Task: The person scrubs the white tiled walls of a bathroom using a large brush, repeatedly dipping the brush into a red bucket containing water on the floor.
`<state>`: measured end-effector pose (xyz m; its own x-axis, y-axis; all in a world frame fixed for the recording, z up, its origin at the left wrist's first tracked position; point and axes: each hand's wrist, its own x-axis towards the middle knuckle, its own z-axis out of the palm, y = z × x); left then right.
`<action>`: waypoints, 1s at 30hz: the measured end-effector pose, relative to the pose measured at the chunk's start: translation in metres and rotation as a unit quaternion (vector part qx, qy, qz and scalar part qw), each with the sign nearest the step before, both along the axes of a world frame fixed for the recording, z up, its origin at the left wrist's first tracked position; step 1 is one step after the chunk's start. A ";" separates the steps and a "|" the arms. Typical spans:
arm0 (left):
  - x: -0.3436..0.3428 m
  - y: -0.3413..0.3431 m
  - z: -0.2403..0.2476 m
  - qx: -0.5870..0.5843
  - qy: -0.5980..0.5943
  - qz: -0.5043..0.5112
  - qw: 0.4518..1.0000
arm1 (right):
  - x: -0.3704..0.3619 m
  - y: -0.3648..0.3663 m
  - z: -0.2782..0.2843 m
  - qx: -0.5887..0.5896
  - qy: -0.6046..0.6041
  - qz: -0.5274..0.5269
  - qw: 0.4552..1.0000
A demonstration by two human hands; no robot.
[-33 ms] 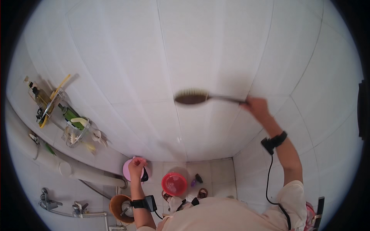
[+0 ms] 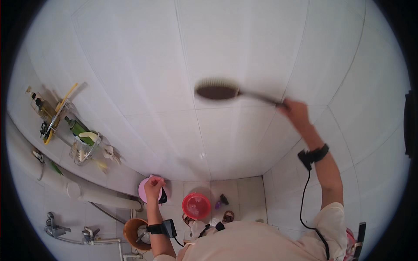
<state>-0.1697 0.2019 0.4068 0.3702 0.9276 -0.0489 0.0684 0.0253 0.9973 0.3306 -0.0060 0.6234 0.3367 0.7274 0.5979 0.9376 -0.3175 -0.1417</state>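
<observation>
Shifted slightly toward the far side, the brush (image 2: 217,90) now extends left before the wall (image 2: 244,48), its handle (image 2: 263,98) within the wrapped fingers of the right hand (image 2: 298,115). Near left, the left hand (image 2: 153,188) curls its fingers; whether they pinch anything, I cannot tell.

Fairly bright, cool, even light over glossy white tiled wall (image 2: 244,52); source out of frame. Small glare spot on tiles, below frame centre; soft, faint shadow just lower left of it. Thin yellow curved strip (image 2: 71,92), left of frame, casts soft shadow. Oval dark brush with pale bristles (image 2: 217,91), centre, motion-smeared; right grip (image 2: 297,114) slightly blurred. Tile seams bow toward rim; corners vignetted black.
</observation>
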 end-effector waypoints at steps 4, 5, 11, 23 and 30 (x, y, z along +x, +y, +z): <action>0.015 -0.004 0.002 0.012 0.002 0.021 1.000 | 0.010 0.003 0.065 0.194 0.280 0.064 0.938; 0.021 -0.005 0.002 0.018 -0.003 0.025 1.000 | 0.007 0.008 0.060 0.207 0.337 0.053 0.917; 0.038 -0.009 0.010 0.030 0.027 0.004 0.999 | -0.014 0.014 -0.103 -0.144 0.058 0.035 0.987; 0.031 -0.001 0.014 -0.001 0.012 -0.027 1.000 | 0.045 -0.034 0.099 0.305 0.343 0.025 0.888; 0.034 0.027 0.004 0.040 -0.005 -0.057 0.998 | -0.016 0.035 0.005 0.127 0.267 0.064 0.953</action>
